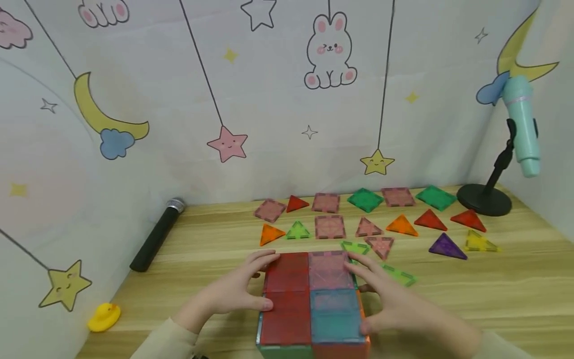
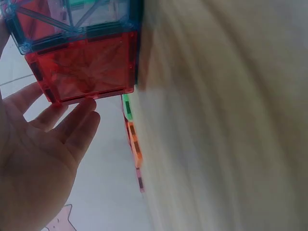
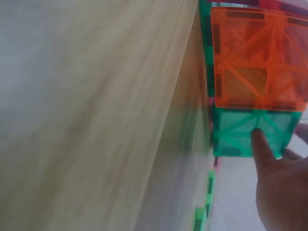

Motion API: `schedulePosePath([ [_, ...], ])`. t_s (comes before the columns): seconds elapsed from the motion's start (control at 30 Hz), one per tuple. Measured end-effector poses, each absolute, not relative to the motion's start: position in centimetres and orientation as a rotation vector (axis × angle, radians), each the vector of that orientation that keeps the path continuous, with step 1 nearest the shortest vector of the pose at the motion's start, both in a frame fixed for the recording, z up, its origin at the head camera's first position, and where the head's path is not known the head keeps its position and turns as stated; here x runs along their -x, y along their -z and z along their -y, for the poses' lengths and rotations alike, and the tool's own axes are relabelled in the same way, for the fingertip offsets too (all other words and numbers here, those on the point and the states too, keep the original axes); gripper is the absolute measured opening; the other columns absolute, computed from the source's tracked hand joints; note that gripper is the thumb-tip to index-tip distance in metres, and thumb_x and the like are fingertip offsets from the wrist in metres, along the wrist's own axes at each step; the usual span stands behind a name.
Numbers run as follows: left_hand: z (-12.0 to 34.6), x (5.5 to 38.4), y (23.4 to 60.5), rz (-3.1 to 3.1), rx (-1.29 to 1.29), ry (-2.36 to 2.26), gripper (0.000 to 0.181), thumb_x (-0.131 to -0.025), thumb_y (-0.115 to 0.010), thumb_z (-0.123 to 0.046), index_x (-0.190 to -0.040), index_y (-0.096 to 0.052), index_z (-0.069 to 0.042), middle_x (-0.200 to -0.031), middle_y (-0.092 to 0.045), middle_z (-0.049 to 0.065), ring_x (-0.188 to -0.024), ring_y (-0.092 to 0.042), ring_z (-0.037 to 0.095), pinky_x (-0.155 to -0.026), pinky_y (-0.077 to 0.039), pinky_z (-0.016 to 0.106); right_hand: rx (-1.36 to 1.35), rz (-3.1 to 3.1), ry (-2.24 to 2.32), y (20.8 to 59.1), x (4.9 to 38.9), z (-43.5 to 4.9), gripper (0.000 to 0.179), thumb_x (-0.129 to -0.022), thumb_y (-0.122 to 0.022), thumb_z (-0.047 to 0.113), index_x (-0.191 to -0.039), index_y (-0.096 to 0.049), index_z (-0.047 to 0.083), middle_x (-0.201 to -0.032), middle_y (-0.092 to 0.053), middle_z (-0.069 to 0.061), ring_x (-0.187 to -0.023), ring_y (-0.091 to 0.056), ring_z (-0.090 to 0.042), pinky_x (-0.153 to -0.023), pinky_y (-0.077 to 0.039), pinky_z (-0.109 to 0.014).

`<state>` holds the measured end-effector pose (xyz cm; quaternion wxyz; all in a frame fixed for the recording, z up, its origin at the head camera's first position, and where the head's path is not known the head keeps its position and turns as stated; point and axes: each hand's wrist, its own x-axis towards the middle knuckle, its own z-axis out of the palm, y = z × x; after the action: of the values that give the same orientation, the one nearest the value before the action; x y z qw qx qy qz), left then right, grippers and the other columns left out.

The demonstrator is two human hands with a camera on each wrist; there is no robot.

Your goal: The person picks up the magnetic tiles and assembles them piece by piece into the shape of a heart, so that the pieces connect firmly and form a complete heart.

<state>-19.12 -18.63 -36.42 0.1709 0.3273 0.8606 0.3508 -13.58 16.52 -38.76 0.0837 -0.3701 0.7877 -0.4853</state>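
Observation:
A low box of see-through magnetic tiles (image 1: 286, 319) stands on the table. Its top has two red tiles on the left, and a pink tile (image 1: 329, 271) behind a blue tile (image 1: 336, 326) on the right. My left hand (image 1: 233, 289) spans the box's left side, fingertips at the far corner and thumb on the top edge. In the left wrist view its fingers reach the edge of a red side tile (image 2: 89, 67). On the other side, my right hand (image 1: 394, 299) touches the box with extended fingers. One finger rests against a green side tile (image 3: 236, 130), beside an orange tile (image 3: 260, 57).
Loose square and triangular tiles, such as a purple triangle (image 1: 446, 246) and a green square (image 1: 365, 199), lie behind the box. A black microphone (image 1: 157, 237) and yellow duck (image 1: 104, 317) are left. A mint microphone (image 1: 522, 124) stands on a black stand (image 1: 484, 199) at right.

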Motion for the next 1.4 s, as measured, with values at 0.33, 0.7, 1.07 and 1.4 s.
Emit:
schedulePosePath([
  [0.33,22.1,19.4,37.0,-2.407,-0.876,-1.127,0.077,-0.083,-0.071,-0.031,-0.147,-0.029,-0.023,-0.15,-0.022,0.01,-0.125,-0.037,0.03,-0.097,-0.035,0.052,1.037,-2.459,1.343,38.8,14.5,-13.3,0.094,-0.077,-0.071,0.044,-0.151,-0.018,0.023,-0.156,0.001,0.002,-0.132,-0.029,-0.034,-0.09,-0.045,-0.044],
  [0.7,26.3,20.7,37.0,-2.201,-0.597,-1.313,0.079,-0.085,-0.067,-0.029,-0.149,-0.023,-0.017,-0.145,-0.027,0.021,-0.122,-0.039,0.038,-0.086,-0.046,0.041,0.913,-2.433,1.318,38.4,16.4,-8.7,0.095,-0.076,-0.068,0.054,-0.151,-0.018,0.023,-0.155,0.001,0.007,-0.113,-0.054,-0.023,-0.087,-0.046,-0.04],
  [1.07,27.1,20.7,34.4,-2.472,-0.554,-1.067,0.081,-0.083,-0.066,-0.026,-0.148,-0.022,-0.007,-0.142,-0.031,0.022,-0.124,-0.035,0.043,-0.089,-0.043,0.049,0.895,-2.47,1.291,38.3,17.9,-5.2,0.098,-0.074,-0.067,0.059,-0.151,-0.018,0.023,-0.155,0.0,0.005,-0.109,-0.051,-0.02,-0.087,-0.045,-0.037],
  [1.4,22.4,18.3,30.2,-2.722,-0.635,-0.812,0.073,-0.088,-0.061,-0.044,-0.145,-0.033,-0.009,-0.146,-0.032,0.017,-0.132,-0.03,0.038,-0.099,-0.031,0.059,0.907,-2.664,1.094,37.9,17.7,-12.8,0.072,-0.081,-0.072,0.04,-0.14,-0.043,0.009,-0.137,-0.039,-0.014,-0.12,-0.043,-0.033,-0.091,-0.041,-0.052],
])
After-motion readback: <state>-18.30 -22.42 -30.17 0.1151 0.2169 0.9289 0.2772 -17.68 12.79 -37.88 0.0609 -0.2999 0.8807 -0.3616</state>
